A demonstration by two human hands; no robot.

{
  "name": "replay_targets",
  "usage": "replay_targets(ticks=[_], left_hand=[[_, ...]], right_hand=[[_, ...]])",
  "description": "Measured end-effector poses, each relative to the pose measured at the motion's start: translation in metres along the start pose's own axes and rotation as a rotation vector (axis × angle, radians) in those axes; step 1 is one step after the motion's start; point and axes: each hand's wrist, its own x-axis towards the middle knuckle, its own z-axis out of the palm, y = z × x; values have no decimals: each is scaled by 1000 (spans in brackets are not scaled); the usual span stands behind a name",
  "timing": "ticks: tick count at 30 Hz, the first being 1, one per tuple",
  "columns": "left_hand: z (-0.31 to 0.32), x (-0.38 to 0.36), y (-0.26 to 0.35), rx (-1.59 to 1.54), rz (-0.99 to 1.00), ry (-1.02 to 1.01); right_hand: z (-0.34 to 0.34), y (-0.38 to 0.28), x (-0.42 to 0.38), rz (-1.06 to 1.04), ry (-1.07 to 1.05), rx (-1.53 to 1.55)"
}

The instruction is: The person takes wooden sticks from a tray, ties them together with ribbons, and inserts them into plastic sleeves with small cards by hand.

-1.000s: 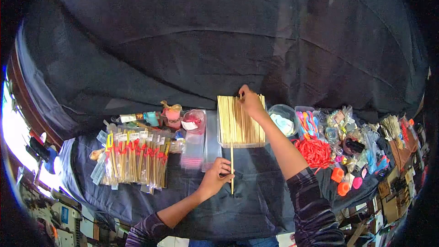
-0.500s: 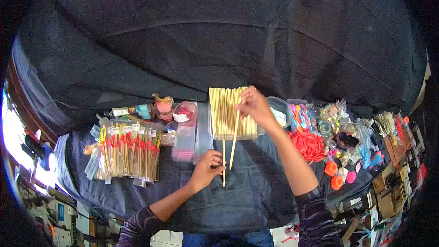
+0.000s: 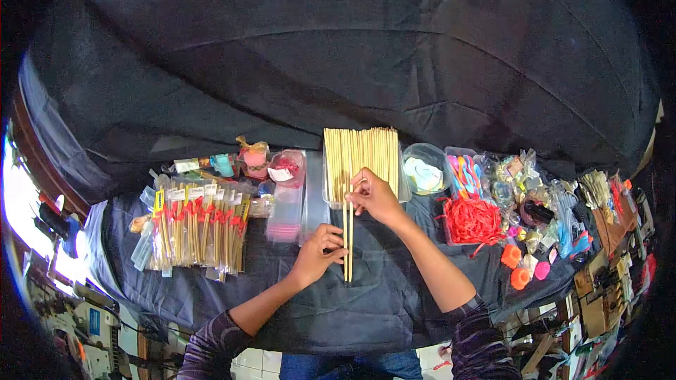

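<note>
Two pale wooden sticks (image 3: pixel 348 239) stand side by side, lengthwise, over the dark cloth. My left hand (image 3: pixel 318 255) pinches them low down, around their lower half. Higher up, my right hand (image 3: pixel 373 197) has its fingertips closed on the same pair near the upper part. Just beyond my hands, a clear tray (image 3: pixel 404 186) holds a dense row of similar sticks (image 3: pixel 362 151). Clear plastic sleeves (image 3: pixel 285 214) lie left of that tray.
Packed sticks with red ribbons (image 3: pixel 201 229) lie at the left. A round tub (image 3: pixel 426 169), a container of red strips (image 3: pixel 473 222), colourful spoons (image 3: pixel 465 172) and orange pieces (image 3: pixel 520 279) are at the right. A pink-red cup (image 3: pixel 287 169) stands left of the tray.
My right hand has moved down and left from over the tray, bringing its stick beside the one in my left hand. My left hand has shifted slightly.
</note>
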Motion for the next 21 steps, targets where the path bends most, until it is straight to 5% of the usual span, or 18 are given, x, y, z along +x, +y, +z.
replay_targets(ticks=[21], left_hand=[[-1, -1, -2, 4, 2, -14]], right_hand=[[2, 2, 7, 40, -5, -10]])
